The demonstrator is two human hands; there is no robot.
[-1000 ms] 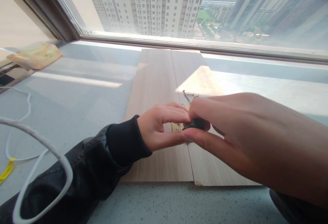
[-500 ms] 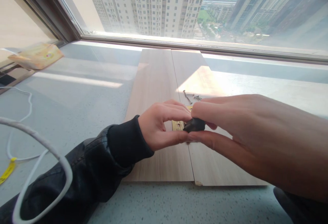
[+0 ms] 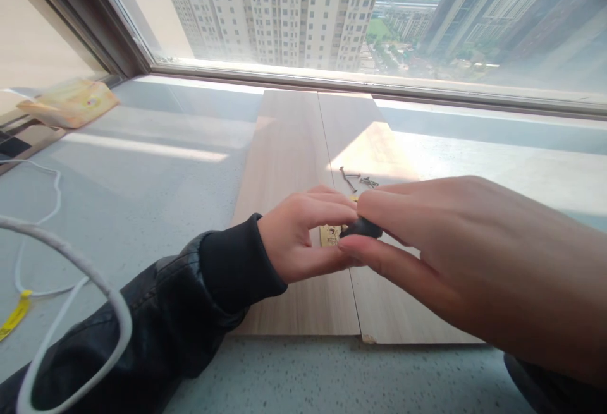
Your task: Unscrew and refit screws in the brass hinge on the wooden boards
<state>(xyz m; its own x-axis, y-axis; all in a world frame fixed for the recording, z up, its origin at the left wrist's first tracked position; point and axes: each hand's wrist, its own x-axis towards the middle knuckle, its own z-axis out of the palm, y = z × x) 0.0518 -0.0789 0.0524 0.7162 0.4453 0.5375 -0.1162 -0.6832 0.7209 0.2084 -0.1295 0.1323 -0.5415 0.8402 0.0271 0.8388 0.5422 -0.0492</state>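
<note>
A brass-coloured hinge (image 3: 329,235) lies across the seam between two light wood boards (image 3: 289,142), mostly hidden by my hands. My left hand (image 3: 308,234) curves over it, thumb on the near side and fingers on the far side; its fingertips are partly covered. My right hand (image 3: 441,246) comes in from the right, with thumb and fingers pinching the dark rounded handle of a screwdriver (image 3: 363,227) above the hinge. The screwdriver's tip is hidden. Just beyond my hands, several screws (image 3: 349,180) are scattered on the right board.
The boards rest on a speckled pale sill (image 3: 294,376), below a window. A white cable (image 3: 121,313) loops across the left foreground, near my sleeve, and carries a yellow tag (image 3: 16,316). A yellow-orange soft pack (image 3: 71,104) sits at the far left.
My right thumb has slid left along the screwdriver handle, and the handle has turned slightly. Both hands otherwise stay in nearly the same place, and the screws lie as before.
</note>
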